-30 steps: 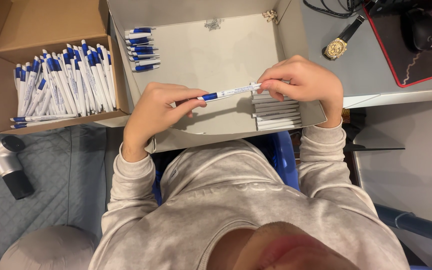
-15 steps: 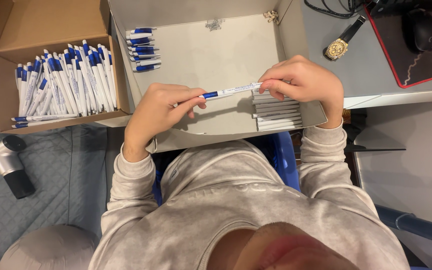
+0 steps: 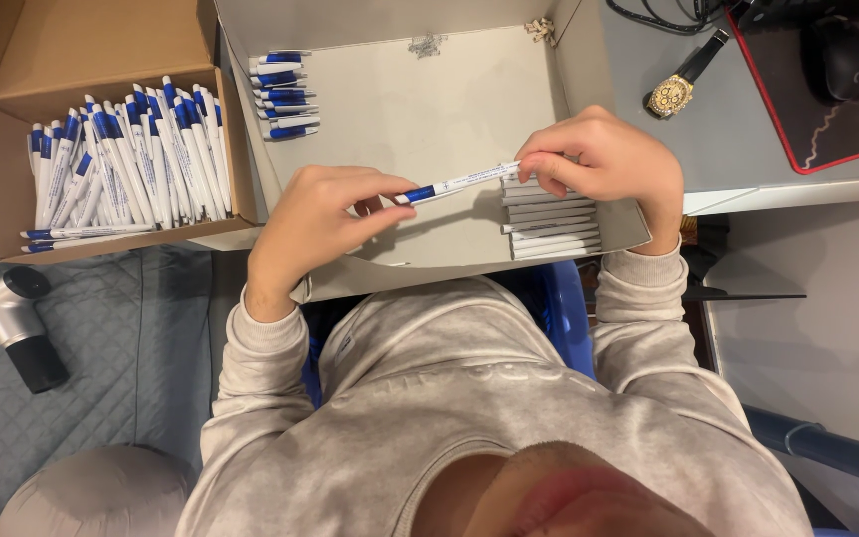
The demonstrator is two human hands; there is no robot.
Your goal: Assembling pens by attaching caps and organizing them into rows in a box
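Note:
A white and blue pen (image 3: 459, 183) is held level between both hands over a shallow grey box (image 3: 429, 109). My left hand (image 3: 315, 221) pinches its blue end. My right hand (image 3: 603, 159) grips the white end, just above a row of slim white cases (image 3: 552, 224) standing in the box's right side. A small stack of blue and white pens (image 3: 280, 94) lies in the box's far left corner.
An open brown cardboard box (image 3: 12, 199) at the left holds several loose blue and white pens (image 3: 131, 164). A gold wristwatch (image 3: 678, 85) lies on the grey desk at the right, by a red-edged mat (image 3: 807, 109). A massage gun (image 3: 2, 318) rests on a grey quilted surface.

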